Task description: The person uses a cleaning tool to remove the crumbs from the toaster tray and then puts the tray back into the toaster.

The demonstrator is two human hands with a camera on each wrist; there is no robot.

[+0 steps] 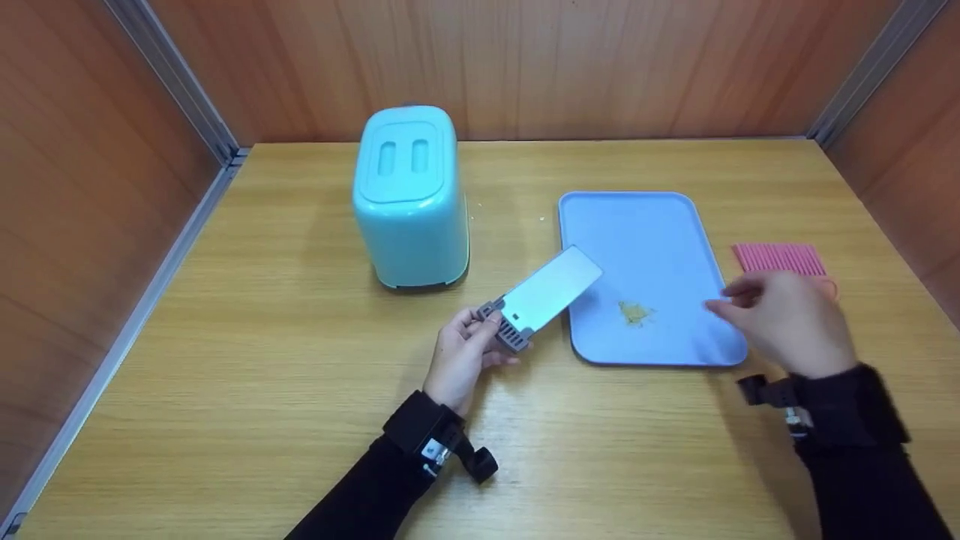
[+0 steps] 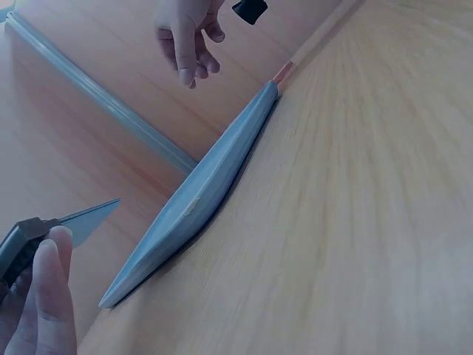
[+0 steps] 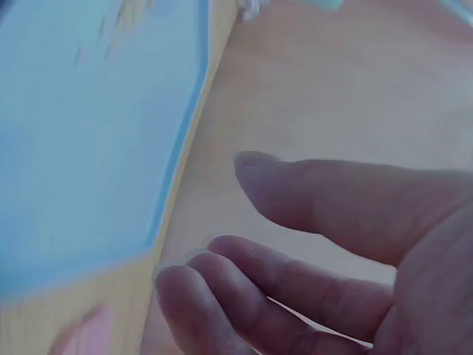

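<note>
My left hand (image 1: 480, 337) grips the grey handle (image 1: 507, 328) of a small cleaver. Its white blade (image 1: 553, 288) points up and right over the left edge of a light blue tray (image 1: 645, 225). A small patch of yellow crumbs (image 1: 635, 313) lies on the tray. My right hand (image 1: 780, 319) hovers over the tray's right front corner with loosely curled fingers and holds nothing. The left wrist view shows the tray (image 2: 199, 192) edge-on, the blade tip (image 2: 89, 218) and my right hand (image 2: 188, 37) beyond. In the right wrist view the fingers (image 3: 244, 281) are bare beside the tray (image 3: 89, 133).
A teal lidded bin (image 1: 411, 195) stands at the back left of the wooden table (image 1: 262, 375). A pink ribbed item (image 1: 780, 259) lies right of the tray, behind my right hand. Wooden walls close in the table on three sides.
</note>
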